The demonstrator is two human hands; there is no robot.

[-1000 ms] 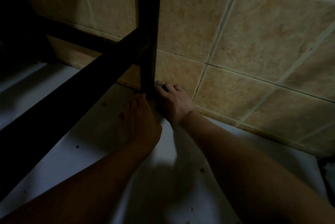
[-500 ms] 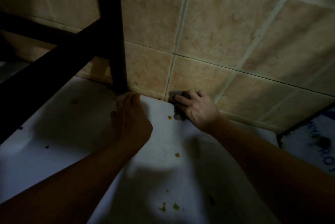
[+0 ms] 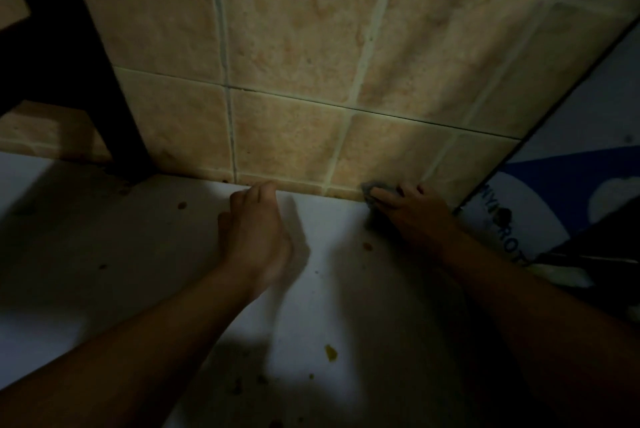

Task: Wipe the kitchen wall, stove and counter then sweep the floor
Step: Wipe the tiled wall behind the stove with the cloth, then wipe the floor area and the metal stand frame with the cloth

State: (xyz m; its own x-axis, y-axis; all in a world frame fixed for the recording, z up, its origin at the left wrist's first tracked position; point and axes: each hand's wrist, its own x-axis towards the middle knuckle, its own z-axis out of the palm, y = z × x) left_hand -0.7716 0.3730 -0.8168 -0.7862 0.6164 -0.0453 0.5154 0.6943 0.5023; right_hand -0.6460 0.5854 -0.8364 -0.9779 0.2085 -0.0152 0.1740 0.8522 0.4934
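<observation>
The beige tiled wall [image 3: 294,46] meets the white counter [image 3: 329,289] in dim light. My right hand [image 3: 412,212] presses a small grey cloth [image 3: 372,190] into the seam where wall and counter meet, fingers spread over it. My left hand [image 3: 254,237] rests on the counter to the left, its fingertips touching the foot of the wall and holding nothing. Brown and yellow crumbs [image 3: 330,351] lie scattered on the counter.
A black metal rack leg [image 3: 114,115] stands on the counter at the left against the wall. At the right edge leans a blue and white printed sheet or bag [image 3: 540,212] with a dark object below it.
My right hand has slid the cloth rightward along the wall base, away from the rack leg. My left hand followed to the right along the counter.
</observation>
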